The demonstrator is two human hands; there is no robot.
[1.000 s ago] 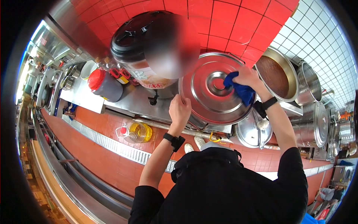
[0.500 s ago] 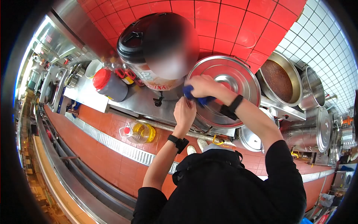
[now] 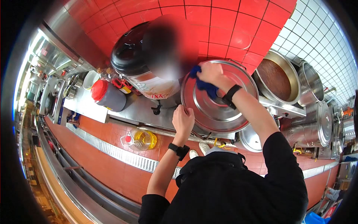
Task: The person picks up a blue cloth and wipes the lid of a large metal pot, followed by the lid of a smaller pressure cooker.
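Steel pot lid (image 3: 218, 106) propped on edge at the counter. My left hand (image 3: 183, 120) pinches its lower rim; right hand (image 3: 210, 74) clenches blue cloth (image 3: 204, 85) against its upper face.

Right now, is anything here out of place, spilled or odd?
One thing: a bottle of yellow oil lies on the red floor below the counter, not on it. No spill shows.

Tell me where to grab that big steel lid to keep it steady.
Grip the steel lid at its near-left rim, from the person's side, where the left hand already pinches it. The lid's face is broad and smooth, and the right hand presses the blue cloth on its far edge.
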